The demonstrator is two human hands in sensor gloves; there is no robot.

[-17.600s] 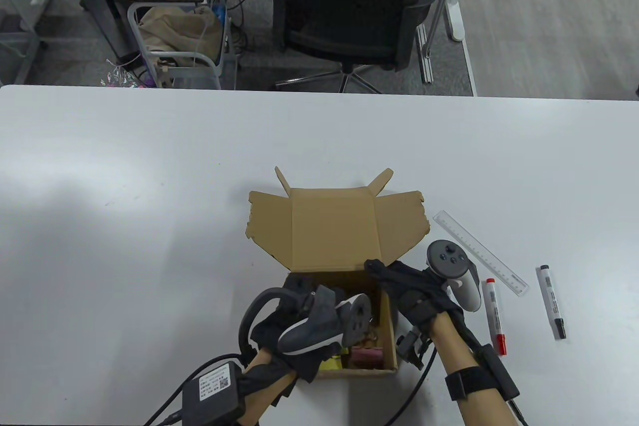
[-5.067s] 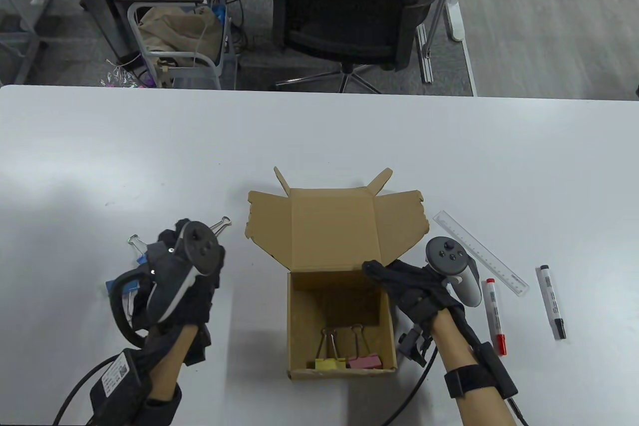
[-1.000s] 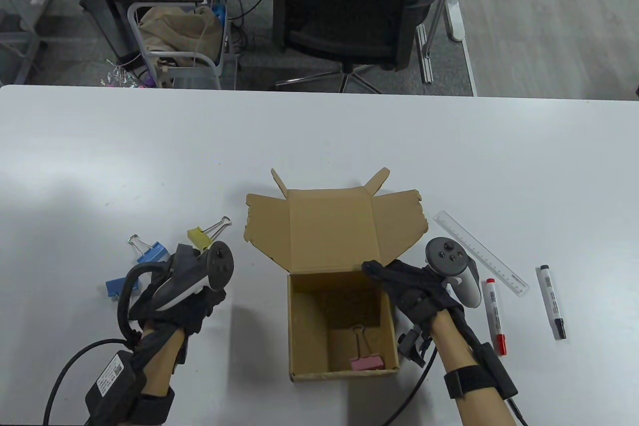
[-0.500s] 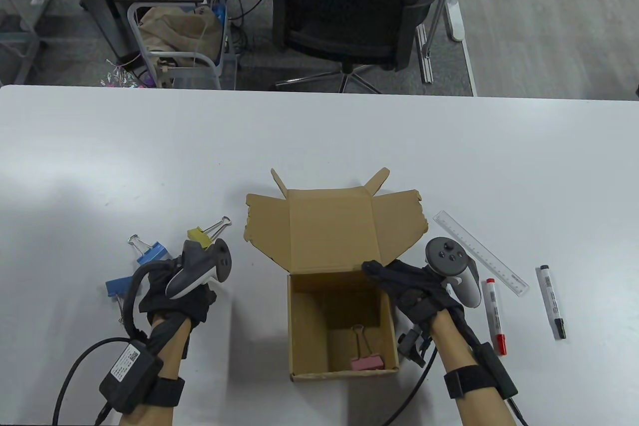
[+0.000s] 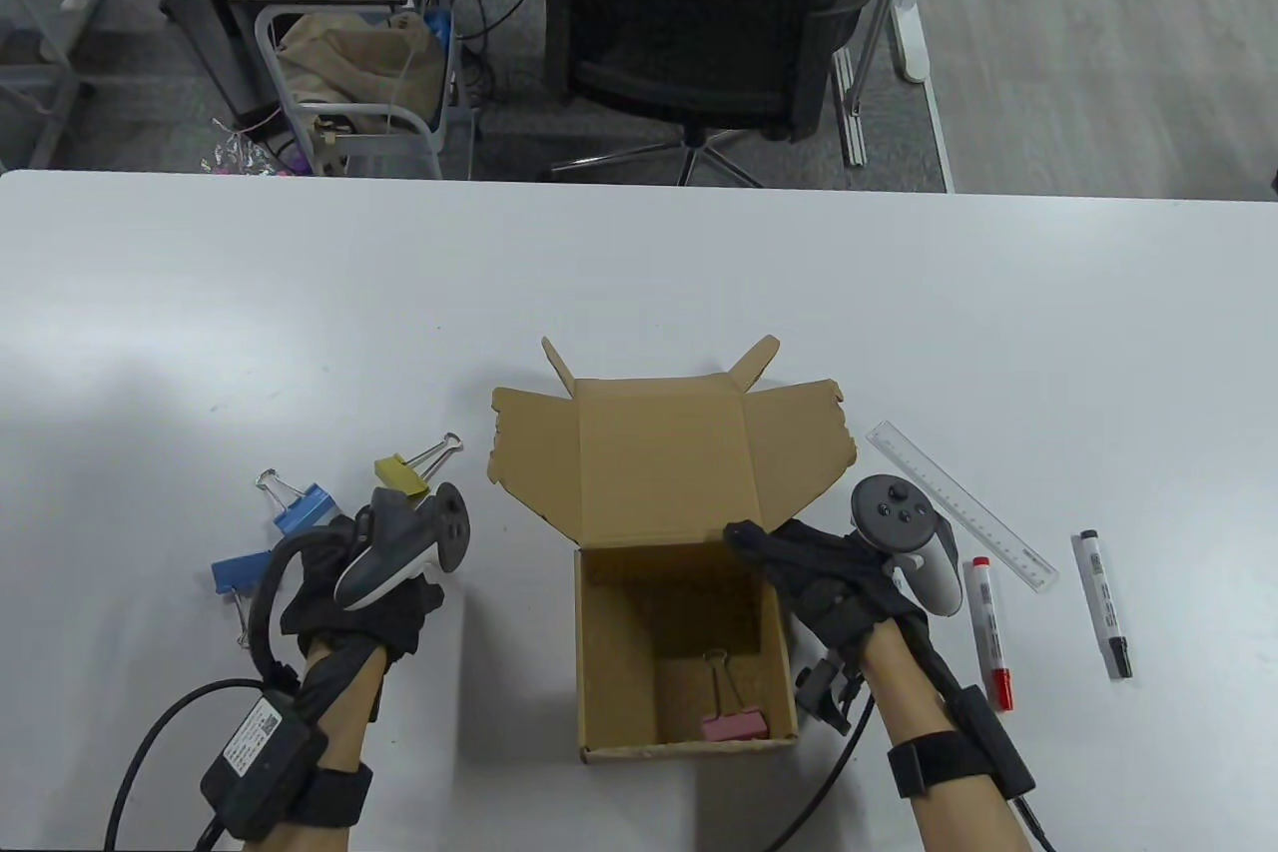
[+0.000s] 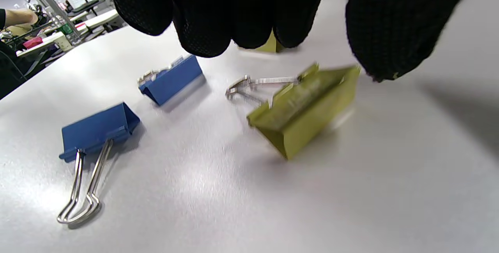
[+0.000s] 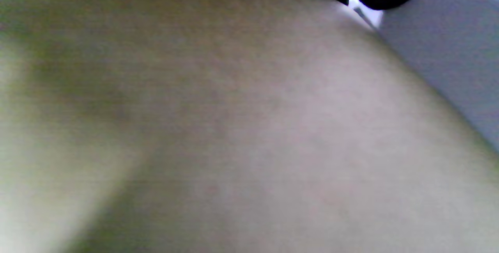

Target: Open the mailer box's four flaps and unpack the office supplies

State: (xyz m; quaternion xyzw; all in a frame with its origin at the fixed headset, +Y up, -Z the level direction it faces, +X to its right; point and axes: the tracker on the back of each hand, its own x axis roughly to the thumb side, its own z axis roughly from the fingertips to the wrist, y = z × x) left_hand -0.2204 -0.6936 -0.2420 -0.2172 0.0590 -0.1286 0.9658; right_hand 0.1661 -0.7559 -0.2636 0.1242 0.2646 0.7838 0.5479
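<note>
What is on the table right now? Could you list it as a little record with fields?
box: mailer box, flaps open
inside box: pink binder clip
left of box: two blue clips, two yellow clips
right of box: ruler, red marker, black marker
left hand: above clips, holds nothing
right hand: grips box wall

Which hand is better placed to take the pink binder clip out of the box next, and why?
Probably the left hand: it holds nothing beside the mailer box. The right hand grips the box's rim, steadying it. The pink binder clip lies inside.
</note>
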